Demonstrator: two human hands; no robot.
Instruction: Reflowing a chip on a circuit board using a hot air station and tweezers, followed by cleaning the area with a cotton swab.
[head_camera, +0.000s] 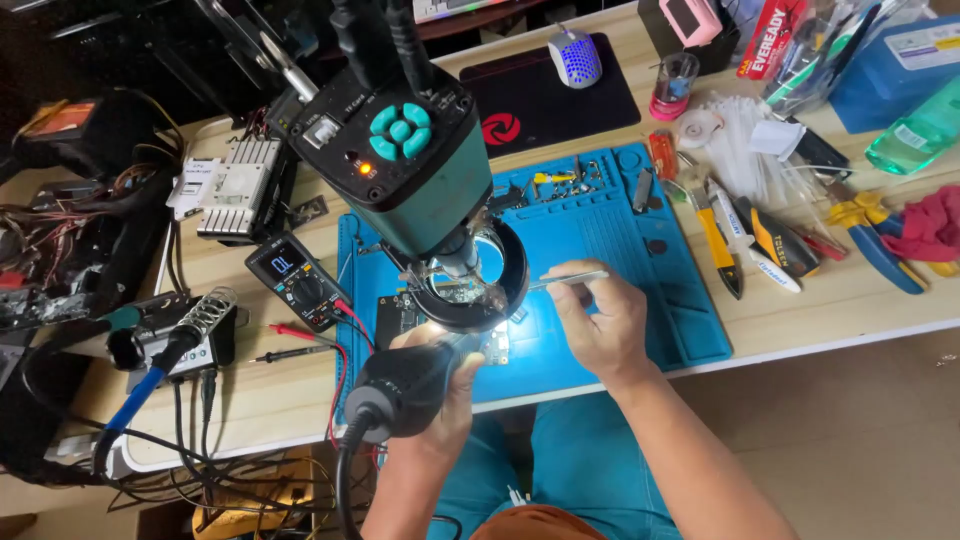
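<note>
Two hands at frame centre: left hand (440, 385) gripping black hot-air handle (405, 385), right hand (600, 325) pinching tweezers (568, 279) under microscope (415, 165), above circuit board (495, 345) on blue mat (620, 230).
</note>
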